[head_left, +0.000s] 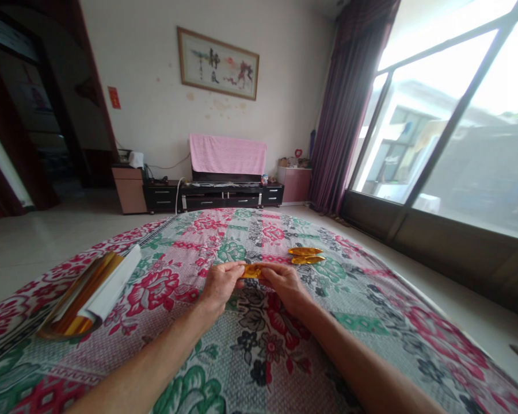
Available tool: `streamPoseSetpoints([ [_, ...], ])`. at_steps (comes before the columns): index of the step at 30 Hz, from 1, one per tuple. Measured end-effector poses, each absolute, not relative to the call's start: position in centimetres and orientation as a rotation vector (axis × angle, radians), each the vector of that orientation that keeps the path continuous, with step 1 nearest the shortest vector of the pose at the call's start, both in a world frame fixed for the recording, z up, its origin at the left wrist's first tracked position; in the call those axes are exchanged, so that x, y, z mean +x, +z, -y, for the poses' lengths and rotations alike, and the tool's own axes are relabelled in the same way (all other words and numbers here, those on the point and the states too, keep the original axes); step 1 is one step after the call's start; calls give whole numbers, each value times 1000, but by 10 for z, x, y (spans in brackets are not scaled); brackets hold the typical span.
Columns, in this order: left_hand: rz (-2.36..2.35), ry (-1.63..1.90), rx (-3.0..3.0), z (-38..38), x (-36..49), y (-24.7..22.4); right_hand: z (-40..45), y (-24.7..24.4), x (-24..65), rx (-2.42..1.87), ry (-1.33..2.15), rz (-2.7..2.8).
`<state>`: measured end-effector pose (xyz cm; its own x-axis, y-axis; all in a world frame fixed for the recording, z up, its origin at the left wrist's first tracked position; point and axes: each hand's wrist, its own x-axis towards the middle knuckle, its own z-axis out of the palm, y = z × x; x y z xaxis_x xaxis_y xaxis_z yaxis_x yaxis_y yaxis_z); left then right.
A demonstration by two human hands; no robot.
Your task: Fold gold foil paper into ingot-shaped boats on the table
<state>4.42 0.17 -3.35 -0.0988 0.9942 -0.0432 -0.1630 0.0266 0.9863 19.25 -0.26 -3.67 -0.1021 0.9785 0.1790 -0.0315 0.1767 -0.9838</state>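
My L fingers (pixel 232 268) and R fingers (pixel 271 270) pinch closed on the gold pc. (pixel 254 271) at opposite ends, prob. to keep it steady.

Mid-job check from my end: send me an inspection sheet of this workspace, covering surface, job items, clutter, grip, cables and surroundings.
Surface: red, green and grey floral cloth, rounded far edge.
Job's things: gold foil piece between the hands; two pointed gold pieces side by side, beyond the right hand; stack of gold and white sheets at left.
Clutter: figurine on the black cabinet; red heart-shaped ornament among small items on the side cabinet.
Grip: left hand and right hand pinch opposite ends of the foil piece.
Cables: white cable hanging by the black cabinet.
Surroundings: pink cloth, framed picture, purple curtain, large window.
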Motion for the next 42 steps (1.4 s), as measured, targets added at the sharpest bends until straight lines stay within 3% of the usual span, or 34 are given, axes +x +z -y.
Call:
streamPoseSetpoints([
  [42,-1121,1300,942,-3,43,-32,4,-34,194,-981,1229,1308],
])
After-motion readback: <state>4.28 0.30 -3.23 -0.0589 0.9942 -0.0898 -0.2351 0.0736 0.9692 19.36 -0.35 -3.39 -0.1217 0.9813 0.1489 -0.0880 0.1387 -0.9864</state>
